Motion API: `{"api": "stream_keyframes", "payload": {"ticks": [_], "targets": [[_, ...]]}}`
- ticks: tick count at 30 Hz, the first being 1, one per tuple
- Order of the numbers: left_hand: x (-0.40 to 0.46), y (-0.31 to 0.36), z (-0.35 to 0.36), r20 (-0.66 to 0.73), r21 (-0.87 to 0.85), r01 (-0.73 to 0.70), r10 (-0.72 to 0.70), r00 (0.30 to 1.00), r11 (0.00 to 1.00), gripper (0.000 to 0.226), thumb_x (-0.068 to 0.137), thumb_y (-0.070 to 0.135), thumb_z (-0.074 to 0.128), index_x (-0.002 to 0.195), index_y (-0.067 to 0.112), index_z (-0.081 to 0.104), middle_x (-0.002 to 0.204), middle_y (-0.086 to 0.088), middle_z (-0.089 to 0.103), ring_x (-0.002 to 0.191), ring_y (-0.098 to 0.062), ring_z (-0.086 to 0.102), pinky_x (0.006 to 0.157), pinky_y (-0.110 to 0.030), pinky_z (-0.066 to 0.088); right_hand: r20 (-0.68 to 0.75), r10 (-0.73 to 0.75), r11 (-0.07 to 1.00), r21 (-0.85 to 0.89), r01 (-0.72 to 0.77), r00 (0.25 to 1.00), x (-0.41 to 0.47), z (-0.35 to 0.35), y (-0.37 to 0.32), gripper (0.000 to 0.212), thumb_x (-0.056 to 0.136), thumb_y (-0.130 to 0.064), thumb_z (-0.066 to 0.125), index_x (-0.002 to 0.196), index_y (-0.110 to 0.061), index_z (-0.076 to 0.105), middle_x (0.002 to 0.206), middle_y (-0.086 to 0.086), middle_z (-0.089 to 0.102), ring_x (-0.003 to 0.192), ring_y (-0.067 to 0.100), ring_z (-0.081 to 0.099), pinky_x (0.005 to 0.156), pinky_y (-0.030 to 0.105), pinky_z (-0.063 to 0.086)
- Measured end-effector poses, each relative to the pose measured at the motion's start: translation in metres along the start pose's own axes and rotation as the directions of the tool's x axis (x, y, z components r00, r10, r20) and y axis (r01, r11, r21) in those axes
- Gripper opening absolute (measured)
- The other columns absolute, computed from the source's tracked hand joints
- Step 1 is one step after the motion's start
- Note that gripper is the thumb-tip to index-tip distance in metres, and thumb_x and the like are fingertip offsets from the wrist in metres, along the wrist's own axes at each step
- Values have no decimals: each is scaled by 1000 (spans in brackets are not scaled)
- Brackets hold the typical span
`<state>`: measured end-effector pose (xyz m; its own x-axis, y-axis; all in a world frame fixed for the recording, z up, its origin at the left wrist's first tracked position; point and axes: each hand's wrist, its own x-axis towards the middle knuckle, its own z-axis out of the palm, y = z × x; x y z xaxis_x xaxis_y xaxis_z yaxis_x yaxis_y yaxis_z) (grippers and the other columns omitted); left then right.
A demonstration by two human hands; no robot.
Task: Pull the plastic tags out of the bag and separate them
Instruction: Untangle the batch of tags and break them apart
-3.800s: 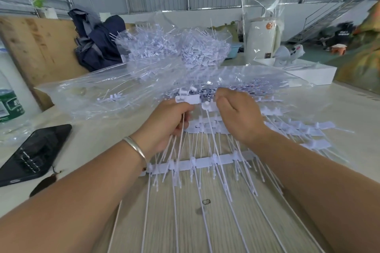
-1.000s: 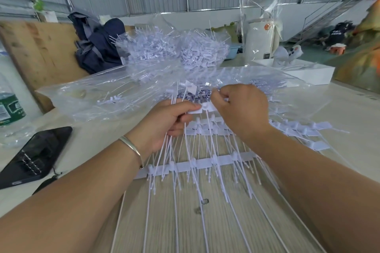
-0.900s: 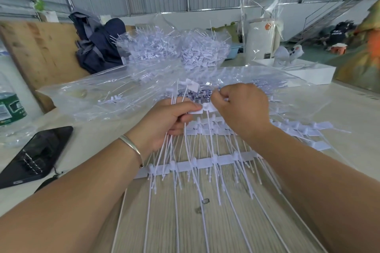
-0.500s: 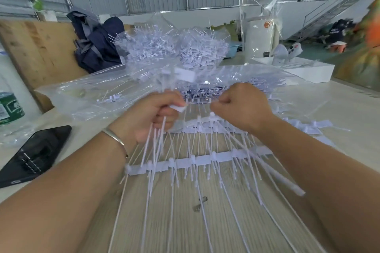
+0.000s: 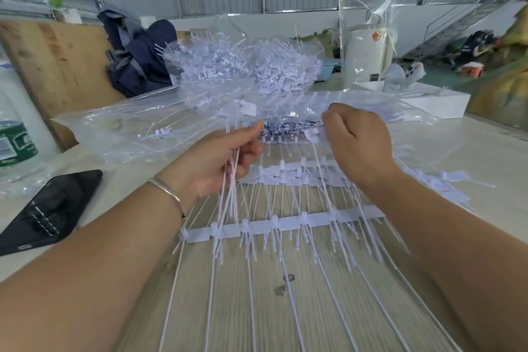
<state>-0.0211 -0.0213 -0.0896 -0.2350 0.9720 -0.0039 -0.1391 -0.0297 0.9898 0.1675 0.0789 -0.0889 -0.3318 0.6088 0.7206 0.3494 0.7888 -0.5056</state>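
Observation:
A clear plastic bag lies across the table with white plastic tags spilling from its mouth toward me. My left hand grips a small bundle of separated tags by their thin tails, their heads sticking up above my fingers. My right hand pinches the head of another tag at the bag's mouth. A joined strip of tags lies flat on the wooden board below my hands, with another row behind it.
A black phone lies at the left, and a water bottle stands beyond it. Heaped bags of tags sit behind, with a dark bundle of cloth, a wrapped white container and a white box.
My left hand pulled away to the left, taking a separated tag into its bundle. My right hand moved up to the bag's mouth and took hold of another tag head.

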Motion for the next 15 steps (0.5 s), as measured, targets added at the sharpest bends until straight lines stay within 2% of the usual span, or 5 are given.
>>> {"api": "stream_keyframes", "payload": {"ticks": [2,4,7,12,15], "targets": [[-1,-1,2,-9,21,9,-9,1000,1000,30,66,41,75,76,16,61,70,-3,67,56,-9,58,46,-17,47,-10,-15,998,-56,14,1000,-1,1,-2,32,88,-24,45,59,-16,35,50,1,35,50,20,32,50,32,26],[-3,-2,7,25,32,8,-9,1000,999,31,71,44,70,78,16,57,67,-1,64,53,-10,58,50,-21,51,-35,-26,989,-144,20,999,-2,4,-4,28,85,-26,54,61,-16,44,49,1,45,51,23,43,51,32,35],[-6,-1,15,139,43,-27,21,990,999,28,85,43,56,75,20,44,55,6,41,41,-6,38,40,-17,36,-86,-76,972,-228,54,993,-4,8,-9,30,84,-24,55,60,-8,50,51,10,50,53,30,48,56,33,37],[-9,-1,25,160,159,-55,30,987,986,35,100,41,41,111,9,51,57,7,22,41,-5,18,39,-15,19,-203,-221,965,-186,184,954,-2,5,-20,45,89,-17,45,55,-24,18,50,-6,21,51,23,28,57,36,24],[-11,-1,31,107,180,-27,7,994,983,49,92,57,43,96,12,62,59,7,22,43,-6,17,41,-17,17,-180,-226,966,-168,197,957,-3,8,-20,39,90,-15,46,57,-22,26,52,-5,28,52,24,33,59,36,27]]}}
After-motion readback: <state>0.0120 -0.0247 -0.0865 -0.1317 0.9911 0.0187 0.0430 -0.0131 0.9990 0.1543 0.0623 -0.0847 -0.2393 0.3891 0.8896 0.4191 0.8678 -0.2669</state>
